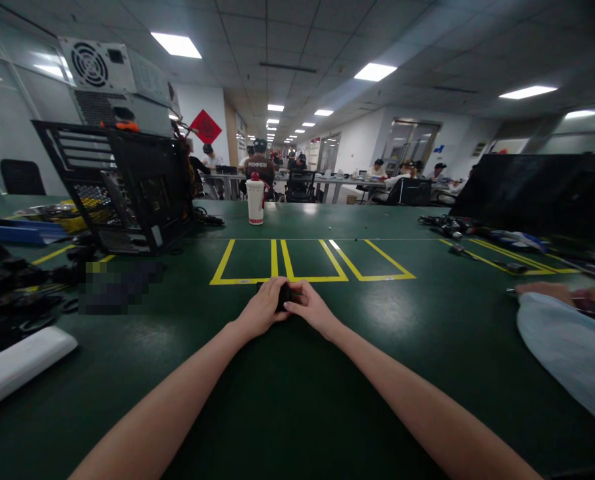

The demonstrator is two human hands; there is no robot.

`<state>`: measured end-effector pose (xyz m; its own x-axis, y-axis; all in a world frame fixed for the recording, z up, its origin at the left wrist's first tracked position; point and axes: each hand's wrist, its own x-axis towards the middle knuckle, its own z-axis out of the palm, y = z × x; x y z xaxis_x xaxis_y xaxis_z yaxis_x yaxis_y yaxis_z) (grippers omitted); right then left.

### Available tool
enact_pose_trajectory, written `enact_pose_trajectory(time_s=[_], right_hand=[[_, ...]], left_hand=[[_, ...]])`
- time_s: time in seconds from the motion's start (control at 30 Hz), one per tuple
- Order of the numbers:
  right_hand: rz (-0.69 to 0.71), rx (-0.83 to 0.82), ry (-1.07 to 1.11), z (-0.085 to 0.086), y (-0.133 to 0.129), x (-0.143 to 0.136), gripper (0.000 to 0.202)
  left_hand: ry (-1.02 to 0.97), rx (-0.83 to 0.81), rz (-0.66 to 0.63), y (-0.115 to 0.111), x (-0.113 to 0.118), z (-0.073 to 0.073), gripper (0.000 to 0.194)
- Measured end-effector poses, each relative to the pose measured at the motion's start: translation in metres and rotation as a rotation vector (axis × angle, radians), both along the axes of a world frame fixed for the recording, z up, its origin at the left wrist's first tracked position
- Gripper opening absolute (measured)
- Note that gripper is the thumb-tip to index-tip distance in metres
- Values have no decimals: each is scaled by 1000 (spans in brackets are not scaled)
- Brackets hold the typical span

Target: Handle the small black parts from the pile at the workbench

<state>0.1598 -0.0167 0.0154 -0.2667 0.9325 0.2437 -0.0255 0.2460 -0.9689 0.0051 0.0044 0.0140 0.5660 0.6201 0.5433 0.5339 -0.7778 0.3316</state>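
A small black object (282,297) sits between my two hands, just in front of the yellow tape outlines (277,260) on the green table. My left hand (263,307) wraps its fingers round the object's left side and top. From the right, my right hand (310,305) closes its thumb and fingertips on the same object. Most of it is hidden by my fingers, so its kind cannot be made out.
A black computer case (127,187) with power supplies (112,73) on top stands at left, near tangled cables (17,280) and a white bar (22,367). A white cup (255,200) stands behind the tape. At right are a dark monitor (537,193) and another person's sleeve (562,340).
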Motion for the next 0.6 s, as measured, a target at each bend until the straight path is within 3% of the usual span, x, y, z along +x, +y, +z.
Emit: enact_pose_trajectory(time_s=[0.13,0.6], right_hand=[[-37,3,-13,0,0,0,25],[-31,-30,-49,5,0,3,31]], left_hand=[[-9,-2,-2,1,1,-1,57],[4,-32,-1,1,3,4,52]])
